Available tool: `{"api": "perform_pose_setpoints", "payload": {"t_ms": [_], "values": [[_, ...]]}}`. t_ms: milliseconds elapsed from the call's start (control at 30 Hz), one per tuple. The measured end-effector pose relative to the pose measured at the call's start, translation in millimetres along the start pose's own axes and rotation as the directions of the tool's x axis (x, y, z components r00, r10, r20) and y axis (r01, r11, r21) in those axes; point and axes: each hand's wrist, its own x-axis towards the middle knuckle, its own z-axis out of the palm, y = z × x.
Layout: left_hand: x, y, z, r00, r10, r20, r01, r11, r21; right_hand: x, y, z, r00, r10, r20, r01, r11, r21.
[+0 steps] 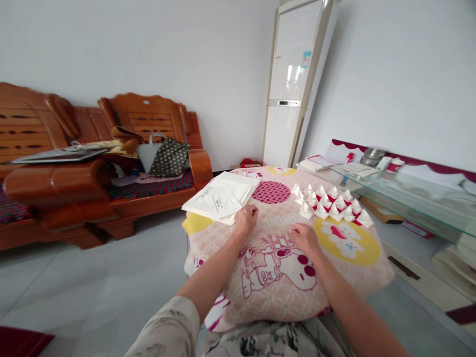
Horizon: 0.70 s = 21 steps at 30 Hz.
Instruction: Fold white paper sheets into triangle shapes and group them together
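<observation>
Head view: pink patterned cloth (267, 305), soft, lies nearest. Right hand (305, 238) is positioned above or on it, fingers curled narrow. Left hand (246, 221), likewise curled, is beside a flat stack of thin paper (219, 196); whether either grips anything cannot be determined. Pointed folded-paper pieces (335, 212) stand in rows at right. Beyond: clear glass top (409, 203), glossy carved wooden bench (52, 181), smooth upright cabinet (284, 129).

On the left arm (213, 270), a loose, pale grey-cream sleeve (169, 322) is worn, ended near the elbow and marked with inky streaks. At the near edge, a creased greyish garment (266, 341) is patterned with blackish blotches. The left hand (245, 221) and right hand (305, 239) are uncovered.
</observation>
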Motion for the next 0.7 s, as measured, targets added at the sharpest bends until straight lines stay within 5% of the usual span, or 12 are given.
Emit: {"api": "perform_pose_setpoints", "payload": {"t_ms": [167, 500, 600, 700], "values": [[4, -12, -13.3, 0.985, 0.018, -0.173, 0.017, 0.980, 0.199, 1, 5, 2, 0.999, -0.019, -0.036, 0.019, 1.000, 0.009], [13, -40, -31.8, 0.960, -0.244, -0.136, 0.271, 0.934, 0.233, -2, 2, -2, 0.997, -0.045, -0.066, 0.047, 0.999, 0.026], [11, -32, -29.0, 0.969, -0.187, -0.159, 0.213, 0.963, 0.167, -1, 2, -2, 0.995, -0.060, -0.076, 0.063, 0.998, 0.031], [2, -12, -14.4, 0.998, 0.016, -0.054, -0.011, 0.996, 0.089, -1, 4, 0, 0.995, -0.062, -0.083, 0.065, 0.997, 0.033]]}}
